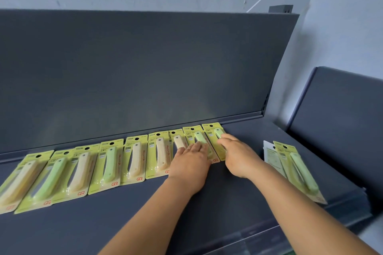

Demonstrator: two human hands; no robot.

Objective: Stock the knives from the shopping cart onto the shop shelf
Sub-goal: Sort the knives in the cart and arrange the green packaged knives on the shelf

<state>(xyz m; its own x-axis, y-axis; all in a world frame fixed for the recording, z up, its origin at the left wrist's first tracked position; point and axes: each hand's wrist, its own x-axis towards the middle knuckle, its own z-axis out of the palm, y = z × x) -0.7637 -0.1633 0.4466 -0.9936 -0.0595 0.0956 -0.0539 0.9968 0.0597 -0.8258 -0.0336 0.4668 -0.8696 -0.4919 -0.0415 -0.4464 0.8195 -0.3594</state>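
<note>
Knives in yellow-green card packs [134,157] already line the far edge of the dark shelf [238,192], some nine or ten side by side. Left hand [189,161] lies flat, fingers straight, on one pack near the row's right end; right hand [238,154] presses the last pack [214,136] just beside it. Two loose packs [294,170] wait farther right. The cart is out of view.

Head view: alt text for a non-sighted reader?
Both hands rest flat on packaged fruit knives at the right end of a row on a dark grey shelf: left hand, right hand. A few more packs lie apart, farther right.
</note>
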